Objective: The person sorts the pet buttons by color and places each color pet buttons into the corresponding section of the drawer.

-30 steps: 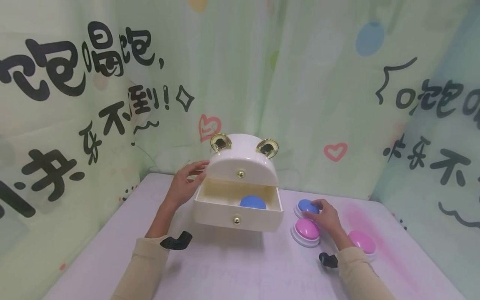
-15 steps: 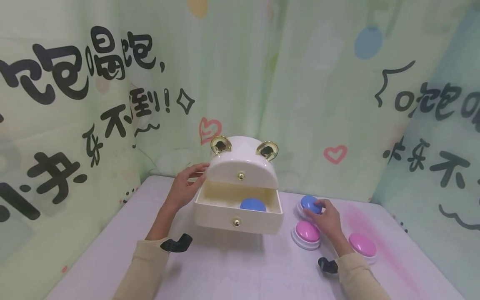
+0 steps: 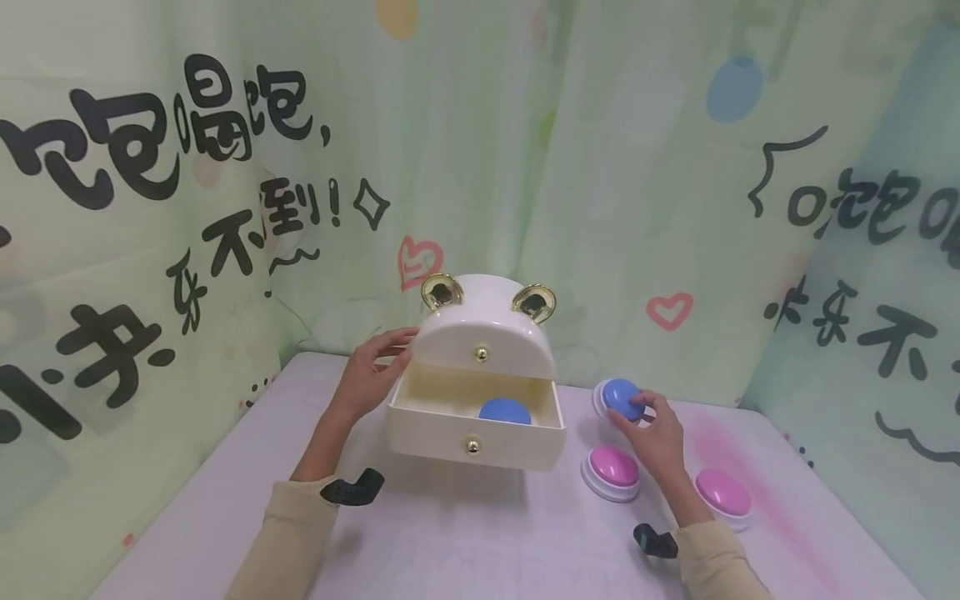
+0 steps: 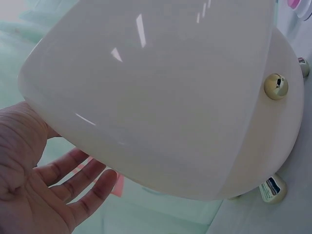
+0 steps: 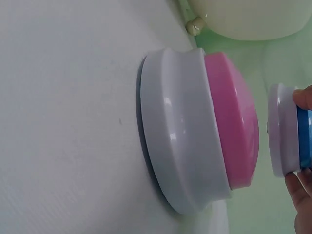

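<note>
A white box [image 3: 483,329] with gold-rimmed eyes stands mid-table, its lower drawer [image 3: 431,435] pulled out. Inside that drawer a blue dome [image 3: 505,410] shows above the front wall. My left hand [image 3: 367,379] lies along the box's left side; the left wrist view shows the thumb against the shell and loosely spread fingers [image 4: 95,195]. To the right of the box, my right hand [image 3: 660,437] pinches a blue push button [image 3: 621,398] by its white base, thumb on one side and fingers on the other. In the right wrist view this button [image 5: 285,131] is off the table and tilted.
A pink push button [image 3: 613,467] sits just in front of the blue one. Another pink button [image 3: 723,492] lies right of my right forearm. Behind the table [image 3: 450,550] hangs a printed curtain [image 3: 600,208].
My right hand has raised the blue button off the table and tilted it, moving slightly right. The left hand, box and drawer stay in place.
</note>
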{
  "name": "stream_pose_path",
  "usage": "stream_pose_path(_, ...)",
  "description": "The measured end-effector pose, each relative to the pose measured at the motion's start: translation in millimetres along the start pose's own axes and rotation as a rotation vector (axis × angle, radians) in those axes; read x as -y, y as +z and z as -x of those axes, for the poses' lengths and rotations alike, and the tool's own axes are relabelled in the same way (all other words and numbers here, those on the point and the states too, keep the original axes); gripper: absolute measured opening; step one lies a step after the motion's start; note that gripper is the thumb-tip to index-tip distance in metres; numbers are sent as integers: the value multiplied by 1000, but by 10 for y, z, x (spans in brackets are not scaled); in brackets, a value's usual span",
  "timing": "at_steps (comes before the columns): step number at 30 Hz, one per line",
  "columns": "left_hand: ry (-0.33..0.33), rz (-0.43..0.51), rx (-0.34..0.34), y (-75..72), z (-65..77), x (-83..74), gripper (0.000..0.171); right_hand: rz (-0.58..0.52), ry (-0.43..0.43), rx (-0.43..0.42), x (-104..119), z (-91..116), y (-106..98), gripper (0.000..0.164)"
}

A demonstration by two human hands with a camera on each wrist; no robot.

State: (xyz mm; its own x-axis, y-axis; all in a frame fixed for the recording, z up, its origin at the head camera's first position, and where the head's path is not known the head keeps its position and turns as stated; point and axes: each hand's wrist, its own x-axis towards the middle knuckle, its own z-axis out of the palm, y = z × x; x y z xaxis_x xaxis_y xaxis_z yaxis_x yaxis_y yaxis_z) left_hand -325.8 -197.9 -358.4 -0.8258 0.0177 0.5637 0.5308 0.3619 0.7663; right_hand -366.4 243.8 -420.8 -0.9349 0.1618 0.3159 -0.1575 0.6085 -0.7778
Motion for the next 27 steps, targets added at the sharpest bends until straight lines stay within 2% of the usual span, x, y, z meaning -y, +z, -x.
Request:
stream_pose_path(5,-1,6,-2,8,2,-3,38,-32,-36,-36,91,60,-2,49)
stream_pose_path(14,8,-18,2,-10,-10,11,36,-106,-162,-104,353,140,29,41)
stream_pose_path(27,10,-16,5,-14,-8,15,38,-160,-197,-123,615,293,27,40)
